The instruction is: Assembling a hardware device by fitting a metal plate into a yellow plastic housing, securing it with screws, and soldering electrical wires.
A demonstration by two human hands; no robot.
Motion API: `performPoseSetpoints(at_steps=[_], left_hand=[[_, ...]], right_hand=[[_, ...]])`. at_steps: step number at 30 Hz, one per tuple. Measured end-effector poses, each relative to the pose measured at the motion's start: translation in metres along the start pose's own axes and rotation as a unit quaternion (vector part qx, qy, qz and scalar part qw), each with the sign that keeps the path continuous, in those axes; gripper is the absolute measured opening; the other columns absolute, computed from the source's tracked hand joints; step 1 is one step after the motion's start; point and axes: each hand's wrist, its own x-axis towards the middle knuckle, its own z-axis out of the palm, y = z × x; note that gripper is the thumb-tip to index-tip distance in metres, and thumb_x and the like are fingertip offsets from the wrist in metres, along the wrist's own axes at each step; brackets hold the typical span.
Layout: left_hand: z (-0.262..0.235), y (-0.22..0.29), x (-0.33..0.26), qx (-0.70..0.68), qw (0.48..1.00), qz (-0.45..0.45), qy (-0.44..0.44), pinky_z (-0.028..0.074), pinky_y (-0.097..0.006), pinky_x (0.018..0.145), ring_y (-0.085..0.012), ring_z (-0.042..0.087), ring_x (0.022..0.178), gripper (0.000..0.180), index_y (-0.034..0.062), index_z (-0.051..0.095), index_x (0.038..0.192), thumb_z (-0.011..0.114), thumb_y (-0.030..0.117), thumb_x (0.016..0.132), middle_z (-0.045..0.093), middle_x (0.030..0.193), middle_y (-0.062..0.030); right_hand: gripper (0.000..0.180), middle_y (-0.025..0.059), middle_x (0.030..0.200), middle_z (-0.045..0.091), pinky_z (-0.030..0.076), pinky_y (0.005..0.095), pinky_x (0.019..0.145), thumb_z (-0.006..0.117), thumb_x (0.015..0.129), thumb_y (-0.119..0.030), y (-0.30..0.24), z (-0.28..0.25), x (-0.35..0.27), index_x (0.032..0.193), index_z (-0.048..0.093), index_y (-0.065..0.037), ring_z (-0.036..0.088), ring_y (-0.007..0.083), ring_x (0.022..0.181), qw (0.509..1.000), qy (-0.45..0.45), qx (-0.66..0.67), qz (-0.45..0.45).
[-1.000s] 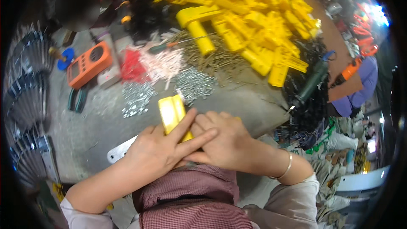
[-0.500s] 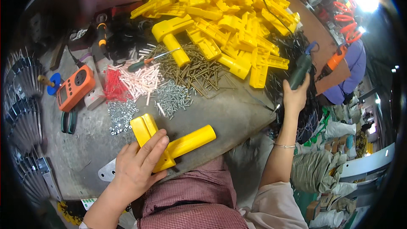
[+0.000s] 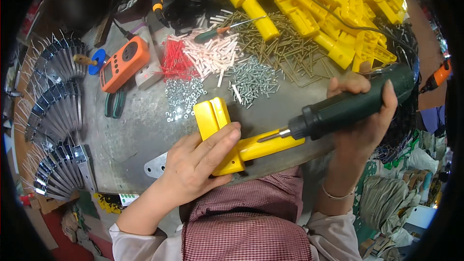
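Observation:
A yellow plastic T-shaped handle (image 3: 211, 116) lies near the front edge of the workbench, its round grip pointing right. My left hand (image 3: 198, 157) is closed over the crosspiece, fingers on top and the thumb at the near side. From beneath that hand, a flat metal plate with holes (image 3: 155, 166) sticks out to the left. My right hand (image 3: 360, 133) is wrapped round a dark green power screwdriver (image 3: 338, 112), tilted with its bit pointing left. The bit overlaps the yellow grip in view; whether it touches cannot be told.
Beyond the handle lie nuts (image 3: 181, 97), silver screws (image 3: 252, 83), long brass-coloured screws (image 3: 285, 48), pinkish sleeves (image 3: 212, 53) and red ones (image 3: 174, 60). Yellow parts (image 3: 338, 0) are heaped behind, a cable crossing them. An orange meter (image 3: 124, 64) and fanned metal strips (image 3: 55, 116) occupy the left.
My right hand has brought the power screwdriver from the bench's right side in toward the yellow handle. My left hand keeps its hold. The whole view has shifted.

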Motion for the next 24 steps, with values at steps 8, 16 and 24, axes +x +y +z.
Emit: performPoseSetpoints(at_steps=[8, 16, 24], left_hand=[[-0.002, -0.003, -0.005, -0.012, 1.000, -0.002, 0.000, 0.049, -0.037, 0.066, -0.0269, 0.059, 0.078, 0.108, 0.0055, 0.037, 0.142, 0.085, 0.015, 0.046, 0.056, 0.134, -0.0117], [-0.004, -0.006, -0.009, -0.001, 0.999, -0.014, -0.034, 0.051, -0.041, 0.075, -0.0324, 0.064, 0.094, 0.119, 0.0107, 0.026, 0.146, 0.088, 0.016, 0.045, 0.058, 0.131, -0.0143], [-0.024, 0.002, -0.001, -0.053, 0.992, -0.114, 0.000, 0.052, -0.039, 0.079, -0.0352, 0.063, 0.094, 0.106, 0.0059, 0.036, 0.143, 0.086, 0.025, 0.051, 0.054, 0.136, -0.0138]], right_hand=[[0.039, -0.0004, 0.077, 0.044, 0.041, 0.0362, 0.083, 0.051, 0.090, -0.043, 0.040, 0.001, -0.012, 0.107, 0.051, -0.008, 0.045, 0.0137, 0.072, 0.995, 0.001, 0.104, 0.008], [0.038, -0.0005, 0.077, 0.043, 0.041, 0.0354, 0.083, 0.053, 0.088, -0.043, 0.047, -0.003, -0.012, 0.105, 0.052, -0.009, 0.044, 0.0136, 0.073, 0.996, -0.028, 0.081, -0.005], [0.041, 0.0001, 0.079, 0.044, 0.044, 0.0344, 0.084, 0.053, 0.091, -0.039, 0.054, -0.013, -0.011, 0.114, 0.047, -0.006, 0.049, 0.0140, 0.075, 0.995, -0.012, 0.103, 0.001]])
